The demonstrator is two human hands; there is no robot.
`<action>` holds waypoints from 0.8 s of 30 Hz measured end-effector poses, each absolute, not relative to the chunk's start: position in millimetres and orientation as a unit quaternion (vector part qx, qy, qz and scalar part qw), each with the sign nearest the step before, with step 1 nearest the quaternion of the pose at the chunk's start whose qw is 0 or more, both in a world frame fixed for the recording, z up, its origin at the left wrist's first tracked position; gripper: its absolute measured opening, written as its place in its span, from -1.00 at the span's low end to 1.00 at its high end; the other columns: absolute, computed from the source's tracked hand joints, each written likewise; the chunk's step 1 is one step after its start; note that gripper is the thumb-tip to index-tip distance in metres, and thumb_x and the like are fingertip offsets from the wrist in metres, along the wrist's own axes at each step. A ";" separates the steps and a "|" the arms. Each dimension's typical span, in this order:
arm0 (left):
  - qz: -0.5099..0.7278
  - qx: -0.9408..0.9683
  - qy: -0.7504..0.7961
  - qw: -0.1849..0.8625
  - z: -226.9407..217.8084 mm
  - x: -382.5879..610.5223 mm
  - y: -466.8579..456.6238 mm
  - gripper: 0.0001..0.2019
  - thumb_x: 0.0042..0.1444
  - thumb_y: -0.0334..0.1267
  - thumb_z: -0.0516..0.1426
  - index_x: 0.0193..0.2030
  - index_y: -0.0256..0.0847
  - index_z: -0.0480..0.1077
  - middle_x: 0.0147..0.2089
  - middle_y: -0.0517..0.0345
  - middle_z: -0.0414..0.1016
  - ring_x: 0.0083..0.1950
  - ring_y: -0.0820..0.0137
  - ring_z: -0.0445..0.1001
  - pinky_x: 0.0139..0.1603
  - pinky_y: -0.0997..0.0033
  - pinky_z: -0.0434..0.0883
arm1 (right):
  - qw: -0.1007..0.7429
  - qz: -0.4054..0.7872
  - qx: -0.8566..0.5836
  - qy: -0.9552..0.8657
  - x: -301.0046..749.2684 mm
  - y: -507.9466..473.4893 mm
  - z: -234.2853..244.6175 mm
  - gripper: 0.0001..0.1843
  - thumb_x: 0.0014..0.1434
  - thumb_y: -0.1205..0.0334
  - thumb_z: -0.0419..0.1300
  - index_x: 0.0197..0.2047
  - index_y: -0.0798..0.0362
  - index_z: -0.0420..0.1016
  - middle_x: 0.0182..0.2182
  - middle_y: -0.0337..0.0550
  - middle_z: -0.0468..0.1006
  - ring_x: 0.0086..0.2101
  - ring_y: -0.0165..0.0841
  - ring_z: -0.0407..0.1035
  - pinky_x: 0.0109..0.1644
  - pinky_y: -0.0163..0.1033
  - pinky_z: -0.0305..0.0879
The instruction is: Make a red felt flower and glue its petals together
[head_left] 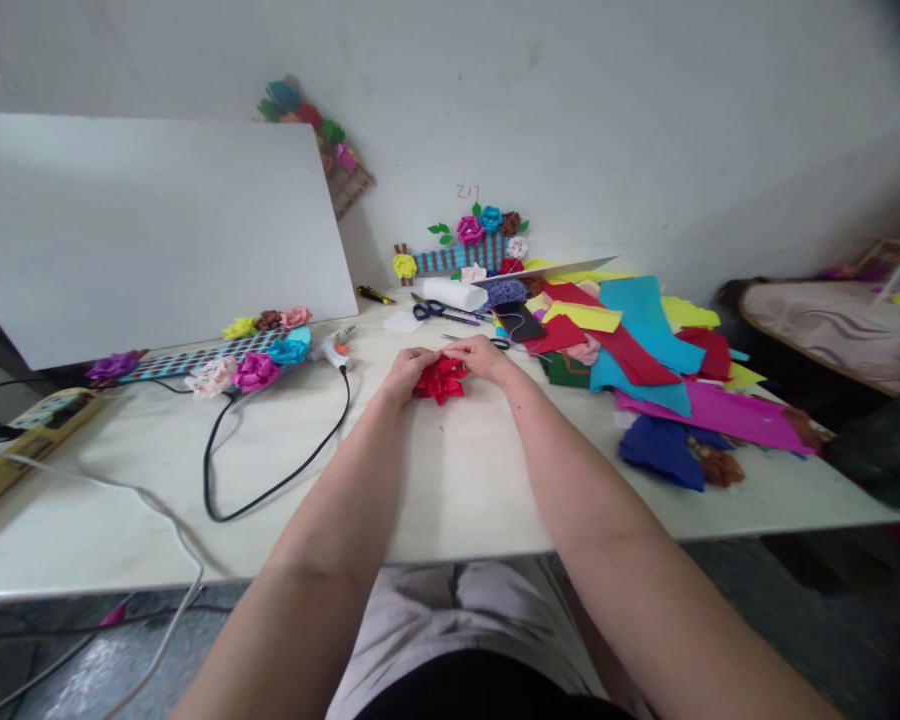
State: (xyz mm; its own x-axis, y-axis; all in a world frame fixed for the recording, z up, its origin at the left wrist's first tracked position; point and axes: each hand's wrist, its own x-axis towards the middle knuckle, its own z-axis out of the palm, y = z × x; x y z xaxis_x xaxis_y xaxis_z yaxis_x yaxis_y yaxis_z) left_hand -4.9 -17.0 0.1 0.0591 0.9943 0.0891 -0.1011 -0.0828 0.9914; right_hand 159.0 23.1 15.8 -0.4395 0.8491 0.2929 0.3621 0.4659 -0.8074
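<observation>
A red paper flower (441,382) is held between my two hands, low over the middle of the white table. My left hand (411,370) is closed on its left side, fingers curled toward the petals. At its upper right, my right hand (478,356) pinches the red paper with fingertips bent inward. The lower petals spread out toward me, while the far side is partly covered by my fingers. Just beyond my hands lie scissors with dark handles (429,311) and a white roll (454,294).
A glue gun (333,350) trails a black cord on the left, beside a woven strip with paper flowers (255,371). Coloured crepe paper sheets (637,325) are heaped at the right. A white board (157,230) leans on the wall. A power strip (34,435) sits at the left edge.
</observation>
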 end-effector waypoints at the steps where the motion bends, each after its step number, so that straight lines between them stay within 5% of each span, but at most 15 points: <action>1: 0.531 0.511 0.435 0.518 -0.3 -5.1 -16.6 -0.73 -0.22 -0.13 0.30 -0.56 -0.27 0.37 -0.66 0.22 0.31 -0.64 0.53 0.21 -0.61 0.49 0.07 | 0.358 0.334 -0.390 -0.780 158.4 22.9 16.1 -0.75 0.08 0.19 0.21 -0.28 0.12 0.68 -0.40 -0.13 0.64 -0.34 -0.34 0.44 -0.14 -0.24 0.35; 24: 0.551 0.466 0.403 0.563 -0.2 -3.9 -16.4 -0.78 -0.22 -0.23 0.29 -0.58 -0.29 0.35 -0.68 0.21 0.30 -0.67 0.53 0.22 -0.62 0.50 0.06 | 0.445 0.258 -0.340 -0.787 155.4 31.5 11.7 -0.85 -0.09 0.42 0.25 -0.51 0.05 0.66 -0.43 -0.16 0.56 -0.34 -0.37 0.43 -0.17 -0.28 0.34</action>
State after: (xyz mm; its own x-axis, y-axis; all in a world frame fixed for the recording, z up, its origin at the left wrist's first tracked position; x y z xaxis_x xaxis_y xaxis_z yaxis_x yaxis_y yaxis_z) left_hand -3.9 -16.4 -0.2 0.0686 0.9958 0.0600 -0.2441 -0.0415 0.9689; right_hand 155.4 31.5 11.7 -0.3715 0.7655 0.5254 0.3061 0.6353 -0.7090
